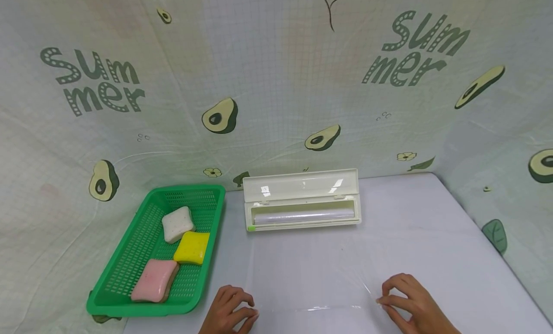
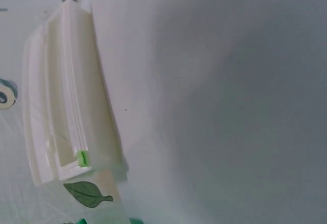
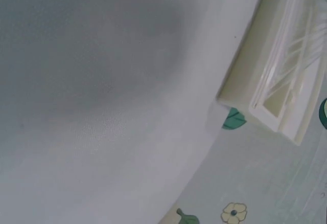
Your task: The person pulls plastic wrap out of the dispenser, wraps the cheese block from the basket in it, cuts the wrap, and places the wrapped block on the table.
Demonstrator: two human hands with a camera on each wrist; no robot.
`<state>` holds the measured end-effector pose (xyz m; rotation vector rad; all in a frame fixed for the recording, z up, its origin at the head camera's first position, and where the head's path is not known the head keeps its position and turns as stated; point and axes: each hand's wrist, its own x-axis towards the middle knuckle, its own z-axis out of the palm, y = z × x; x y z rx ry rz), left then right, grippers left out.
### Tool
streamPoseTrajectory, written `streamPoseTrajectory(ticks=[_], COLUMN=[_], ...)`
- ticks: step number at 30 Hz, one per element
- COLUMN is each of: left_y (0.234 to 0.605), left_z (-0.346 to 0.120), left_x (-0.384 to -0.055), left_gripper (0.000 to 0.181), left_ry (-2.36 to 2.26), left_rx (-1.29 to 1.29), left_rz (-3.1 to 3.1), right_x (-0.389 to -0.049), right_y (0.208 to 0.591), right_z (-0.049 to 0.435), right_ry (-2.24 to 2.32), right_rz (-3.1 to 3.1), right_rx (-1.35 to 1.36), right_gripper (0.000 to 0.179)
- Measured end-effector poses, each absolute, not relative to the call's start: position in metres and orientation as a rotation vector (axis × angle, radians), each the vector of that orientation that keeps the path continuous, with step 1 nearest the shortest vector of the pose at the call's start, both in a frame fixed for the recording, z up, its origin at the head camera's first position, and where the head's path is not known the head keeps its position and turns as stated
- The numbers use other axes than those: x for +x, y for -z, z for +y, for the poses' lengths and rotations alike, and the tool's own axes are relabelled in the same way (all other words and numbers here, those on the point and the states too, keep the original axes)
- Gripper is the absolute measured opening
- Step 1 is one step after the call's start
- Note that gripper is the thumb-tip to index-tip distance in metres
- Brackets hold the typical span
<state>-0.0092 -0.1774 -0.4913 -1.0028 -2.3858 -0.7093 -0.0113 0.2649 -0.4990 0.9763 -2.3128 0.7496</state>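
A clear sheet of cling film stretches over the white table between both hands, its near edge catching the light. With thumb and fingertips, my left hand pinches the film's near left corner. The near right corner is pinched by my right hand, where creases run through the film. Behind the sheet stands a white cling film dispenser with its lid raised and a film roll inside. Both wrist views catch the dispenser from its ends; neither hand shows there.
At the left a green plastic basket holds a white sponge-like block, a yellow one and a pink one. A patterned cloth hangs behind the table. A small green piece sits at the dispenser's front left corner.
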Motion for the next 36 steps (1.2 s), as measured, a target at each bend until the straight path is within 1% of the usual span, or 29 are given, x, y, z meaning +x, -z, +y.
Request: streamPoseTrajectory(ticks=[6, 12, 22, 28, 34, 36], left_y=[0.492, 0.489, 0.485, 0.497, 0.513, 0.516], left_z=[-0.177, -0.178, -0.178, -0.18, -0.181, -0.181], left_x=[-0.007, -0.004, 0.0, -0.005, -0.016, -0.02], left_gripper=[0.008, 0.01, 0.013, 0.006, 0.012, 0.011], left_ry=[0.717, 0.71, 0.694, 0.649, 0.478, 0.424], left_rx=[-1.006, -1.01, -1.011, -1.061, -1.125, -1.133], left_rz=[-2.377, -2.386, -2.387, -2.401, -2.459, -2.47], right_x=[-0.011, -0.013, -0.012, -0.015, -0.02, -0.023], right_y=[0.497, 0.494, 0.493, 0.502, 0.513, 0.515], right_z=[0.263, 0.26, 0.261, 0.262, 0.258, 0.256], right_ry=[-0.751, -0.786, -0.771, -0.747, -0.714, -0.706], right_rz=[-2.27, -2.154, -2.171, -2.199, -2.259, -2.245], right_rx=[0.999, 1.071, 1.077, 1.099, 1.07, 1.075], right_gripper=[0.016, 0.013, 0.011, 0.012, 0.022, 0.023])
